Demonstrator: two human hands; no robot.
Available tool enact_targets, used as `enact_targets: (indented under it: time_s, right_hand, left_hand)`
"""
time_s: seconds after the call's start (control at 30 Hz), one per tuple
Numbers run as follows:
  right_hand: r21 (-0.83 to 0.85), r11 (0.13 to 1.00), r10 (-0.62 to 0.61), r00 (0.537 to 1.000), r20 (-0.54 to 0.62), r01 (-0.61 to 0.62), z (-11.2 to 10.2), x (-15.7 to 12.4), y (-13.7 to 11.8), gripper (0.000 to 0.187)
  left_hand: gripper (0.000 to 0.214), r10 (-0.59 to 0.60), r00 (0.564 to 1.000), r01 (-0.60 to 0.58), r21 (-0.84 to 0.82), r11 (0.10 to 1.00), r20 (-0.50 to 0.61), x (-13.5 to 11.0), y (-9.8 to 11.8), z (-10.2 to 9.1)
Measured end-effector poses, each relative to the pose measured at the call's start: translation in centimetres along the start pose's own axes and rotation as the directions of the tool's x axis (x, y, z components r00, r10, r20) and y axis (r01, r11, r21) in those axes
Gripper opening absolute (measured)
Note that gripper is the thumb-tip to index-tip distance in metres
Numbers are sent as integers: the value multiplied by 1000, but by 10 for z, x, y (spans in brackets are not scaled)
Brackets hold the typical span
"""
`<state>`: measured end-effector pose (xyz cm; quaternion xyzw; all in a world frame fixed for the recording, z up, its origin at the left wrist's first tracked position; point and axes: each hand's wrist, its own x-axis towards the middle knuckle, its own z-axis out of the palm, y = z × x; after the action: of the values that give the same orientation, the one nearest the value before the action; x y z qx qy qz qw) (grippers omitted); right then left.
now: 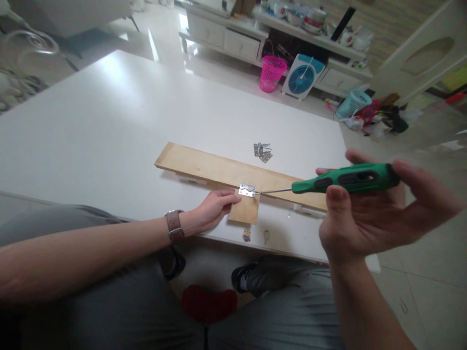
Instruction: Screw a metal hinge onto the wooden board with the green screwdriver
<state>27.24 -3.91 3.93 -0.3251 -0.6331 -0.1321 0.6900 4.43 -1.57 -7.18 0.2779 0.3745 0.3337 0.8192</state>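
Silver metal hinge (pixel 247 190) lay where long pale wooden plank (pixel 204 165) met small wooden block (pixel 244 211), near the white desk (pixel 109 121) edge. Left hand (pixel 213 209) grip steadied the block. Right hand (pixel 365 218) grip grasped green-handled screwdriver (pixel 346 178), tip at hinge. Judged: screw-driving step. Next move calls for a seated tip and straight pressure.

Bright, even daylight fills the room, coming from the far left. It washes the far-left corner of the white worktop (pixel 109 112) into pale glare, and the glossy floor (pixel 164 34) beyond the far edge shows hard white streaks. Shadows are soft and thin: a faint one runs under the plank (pixel 204 167) along its near side. The middle is fairly sharp, the left hand (pixel 213 209) included. The right hand (pixel 368 218), close to the lens, is soft and smeared, and its screwdriver (pixel 346 179) is slightly blurred. Straight lines bow toward the picture's edges, and the corners smear.
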Motion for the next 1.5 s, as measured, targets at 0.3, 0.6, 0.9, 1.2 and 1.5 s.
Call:
enact_targets:
  time_s: [0.3,0.6,0.9,1.2,1.5]
  right_hand:
    - [94,996,-12,992,126,0,10,2,-3,67]
    - [94,995,-47,980,191,30,7,0,2,73]
    - [45,999,5,987,158,-13,7,-2,4,69]
    - [89,996,-6,982,191,-11,6,-4,8,71]
    - [133,991,-49,979,197,23,7,0,4,72]
  left_hand:
    - [29,30,1000,-29,-21,999,9,4,-7,-4]
    - [33,37,999,-37,-33,999,13,5,-8,-4]
    - [27,36,999,-35,-50,998,1,4,-8,-3]
    - [24,36,999,-37,-47,998,-14,4,-8,-2]
    - [24,51,999,-52,-49,997,-3,5,-9,-4]
